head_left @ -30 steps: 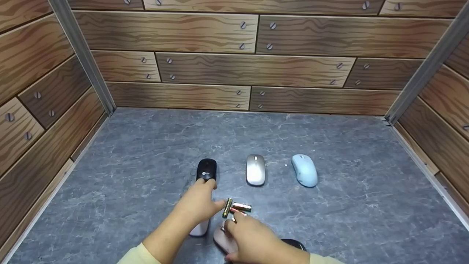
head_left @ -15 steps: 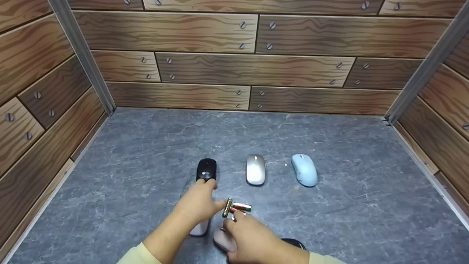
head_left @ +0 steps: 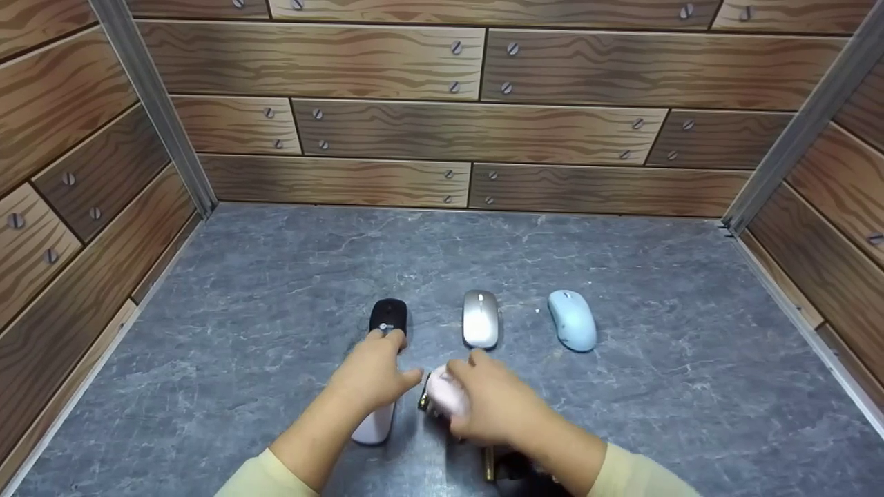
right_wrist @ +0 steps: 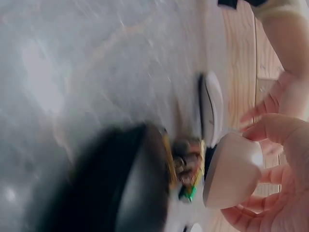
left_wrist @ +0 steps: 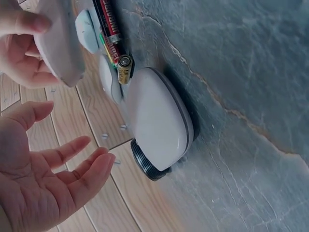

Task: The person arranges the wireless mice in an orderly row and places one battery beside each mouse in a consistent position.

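Observation:
A pale pink mouse point(head_left: 447, 392) is gripped by my right hand point(head_left: 494, 400), raised over several batteries point(left_wrist: 124, 67). The right wrist view shows my thumb and fingers around the sides of the pink mouse point(right_wrist: 234, 169). My left hand point(head_left: 373, 369) hovers with loose, spread fingers between a black mouse point(head_left: 389, 314) and a white mouse point(head_left: 373, 424). Nothing lies in that left hand point(left_wrist: 48, 179) in the left wrist view. There, the white mouse point(left_wrist: 154, 118) rests on the table beside it.
Farther back on the grey marbled table point(head_left: 276, 276) stand a silver mouse point(head_left: 481, 319) and a light blue mouse point(head_left: 572, 320). A dark mouse point(head_left: 514, 473) sits under my right forearm, with a gold battery point(head_left: 489, 464) beside it. Wood-patterned walls point(head_left: 387, 131) enclose the table.
My right hand has lifted the pink mouse off the table and moved it forward over the batteries. A gold battery now shows near the dark mouse. My left hand has barely moved.

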Motion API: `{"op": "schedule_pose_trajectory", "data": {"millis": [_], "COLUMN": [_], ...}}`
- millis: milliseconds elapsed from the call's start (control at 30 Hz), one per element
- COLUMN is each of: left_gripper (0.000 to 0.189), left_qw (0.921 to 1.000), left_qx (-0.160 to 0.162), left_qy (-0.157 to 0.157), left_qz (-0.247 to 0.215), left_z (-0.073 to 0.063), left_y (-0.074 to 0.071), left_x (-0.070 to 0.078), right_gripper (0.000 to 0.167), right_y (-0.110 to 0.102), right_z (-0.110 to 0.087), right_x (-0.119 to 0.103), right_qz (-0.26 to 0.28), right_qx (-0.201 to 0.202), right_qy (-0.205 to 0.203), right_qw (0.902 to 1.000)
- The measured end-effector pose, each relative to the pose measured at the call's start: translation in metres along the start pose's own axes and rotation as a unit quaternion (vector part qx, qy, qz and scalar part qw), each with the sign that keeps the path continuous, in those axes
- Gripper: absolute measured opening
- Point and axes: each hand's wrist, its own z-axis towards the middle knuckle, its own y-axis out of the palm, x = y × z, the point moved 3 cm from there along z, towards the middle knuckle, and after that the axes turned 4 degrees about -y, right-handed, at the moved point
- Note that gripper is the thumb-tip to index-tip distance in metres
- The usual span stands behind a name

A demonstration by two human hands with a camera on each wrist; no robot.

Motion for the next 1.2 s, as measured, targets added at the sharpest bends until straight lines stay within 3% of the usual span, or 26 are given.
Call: {"op": "schedule_pose_trajectory", "data": {"millis": [267,533,1000,1200], "left_gripper": [0.048,0.045,0.045,0.046], "left_qw": [0.9999,0.9988,0.9981,0.9984], "left_qx": [0.004,-0.004,0.000,0.000], "left_qy": [0.008,0.048,0.062,0.056], "left_qz": [0.006,-0.004,0.000,0.004], "left_z": [0.009,0.019,0.017,0.019], "left_y": [0.004,0.011,0.013,0.014], "left_x": [0.005,0.015,0.020,0.019], "right_gripper": [0.064,0.057,0.058,0.059], "right_y": [-0.014,-0.012,0.004,0.006], "right_z": [0.011,0.010,0.004,0.006], "right_x": [0.032,0.055,0.064,0.063], "right_qz": [0.013,-0.019,-0.037,-0.010], "right_qx": [0.018,0.031,0.001,-0.005], "right_qy": [0.065,0.079,0.096,0.105], "right_qw": [0.9976,0.9962,0.9947,0.9944]}}
